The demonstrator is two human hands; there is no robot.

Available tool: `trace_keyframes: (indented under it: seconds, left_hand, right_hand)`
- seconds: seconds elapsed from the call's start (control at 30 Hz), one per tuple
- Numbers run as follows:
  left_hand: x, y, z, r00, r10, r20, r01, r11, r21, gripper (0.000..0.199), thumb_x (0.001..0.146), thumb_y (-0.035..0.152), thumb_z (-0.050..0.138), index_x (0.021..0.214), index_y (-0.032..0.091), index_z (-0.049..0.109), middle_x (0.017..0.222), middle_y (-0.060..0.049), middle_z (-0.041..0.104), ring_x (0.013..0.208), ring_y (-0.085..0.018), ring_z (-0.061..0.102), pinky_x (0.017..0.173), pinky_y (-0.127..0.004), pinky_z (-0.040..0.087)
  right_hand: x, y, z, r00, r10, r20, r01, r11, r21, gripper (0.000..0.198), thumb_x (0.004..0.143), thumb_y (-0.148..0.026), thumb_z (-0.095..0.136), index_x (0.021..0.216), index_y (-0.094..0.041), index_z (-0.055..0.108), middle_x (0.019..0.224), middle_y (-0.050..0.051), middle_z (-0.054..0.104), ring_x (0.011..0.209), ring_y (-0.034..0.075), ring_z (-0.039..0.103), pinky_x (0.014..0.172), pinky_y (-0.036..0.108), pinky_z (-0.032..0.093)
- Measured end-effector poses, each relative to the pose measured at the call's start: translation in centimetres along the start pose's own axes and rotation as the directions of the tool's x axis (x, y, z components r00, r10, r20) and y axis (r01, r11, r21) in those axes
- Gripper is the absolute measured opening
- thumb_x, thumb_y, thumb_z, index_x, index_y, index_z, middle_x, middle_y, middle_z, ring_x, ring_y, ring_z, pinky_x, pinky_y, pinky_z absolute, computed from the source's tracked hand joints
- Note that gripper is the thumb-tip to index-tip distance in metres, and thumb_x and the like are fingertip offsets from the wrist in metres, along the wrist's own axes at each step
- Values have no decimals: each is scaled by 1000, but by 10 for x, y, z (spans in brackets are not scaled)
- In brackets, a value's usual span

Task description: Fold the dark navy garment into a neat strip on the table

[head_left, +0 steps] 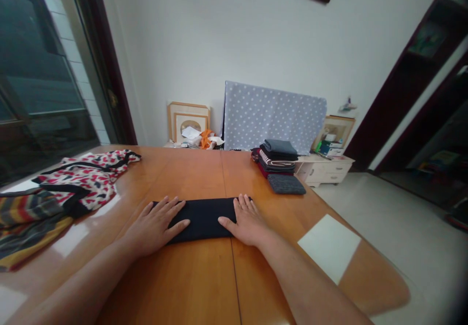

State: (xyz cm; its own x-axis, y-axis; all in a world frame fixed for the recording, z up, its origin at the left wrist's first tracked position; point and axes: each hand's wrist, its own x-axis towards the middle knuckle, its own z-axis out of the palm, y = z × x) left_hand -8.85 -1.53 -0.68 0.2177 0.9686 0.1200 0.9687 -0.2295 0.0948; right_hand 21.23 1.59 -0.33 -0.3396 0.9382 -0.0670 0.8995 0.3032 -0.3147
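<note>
A dark navy garment (205,219), folded into a long flat rectangle, lies on the wooden table (183,281) in front of me. My left hand (155,225) rests flat on its left end, fingers stretched out and thumb pointing inward. On its right end lies my right hand (245,220), also flat, with the thumb apart from the fingers. Both palms touch the cloth without gripping it. What kind of garment it is cannot be made out in its folded state.
Folded clothes stand in a stack (278,157) at the table's far right, with a folded grey piece (286,184) before it. Patterned garments (91,179) lie loosely at the left. A white sheet (330,247) is near the right edge. Behind stands a dotted cloth cover (272,118).
</note>
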Motion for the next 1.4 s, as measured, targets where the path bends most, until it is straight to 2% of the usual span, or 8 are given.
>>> trace_keyframes:
  seconds: [0.2,0.53,1.03,1.23,1.4]
  left_hand:
    - [-1,0,-1,999,-35,9,35,999,-8,81,86,77,36,151,28,39,158,-6,34,147,-38,23,117,-58,15]
    - [-4,-3,1,999,-47,0,47,999,-1,79,87,78,31,151,33,38,161,-3,28,149,-35,19,118,-57,14]
    - [-8,-14,9,997,-42,-60,36,994,-101,80,85,81,29,149,33,42,159,-5,31,149,-35,20,119,-56,13]
    - [-14,-12,5,996,-45,-82,33,989,-147,81,85,80,29,147,31,46,159,-9,32,149,-34,21,117,-57,14]
    - [-19,-22,2,995,-98,-36,89,977,-192,81,87,79,24,149,29,41,160,-11,29,150,-34,16,114,-65,9]
  right_hand:
    - [0,0,1,1000,-12,0,12,1000,-2,111,81,-88,20,156,-5,15,163,16,1,151,31,-3,121,46,0]
    - [-3,-3,2,1000,-20,-6,20,1000,3,107,84,-85,20,157,-7,15,163,14,-1,151,31,-6,121,48,0]
    - [-3,-8,4,1000,-20,0,20,998,-56,104,85,-83,15,157,-8,13,163,11,-1,151,31,-4,122,48,2]
    - [-1,-7,9,1000,6,8,-5,995,-97,102,86,-82,17,157,-9,15,164,10,2,151,29,-3,122,47,1]
    - [3,-2,17,1000,22,-22,-25,986,-162,103,86,-83,16,157,-9,17,164,13,6,151,28,-1,122,45,1]
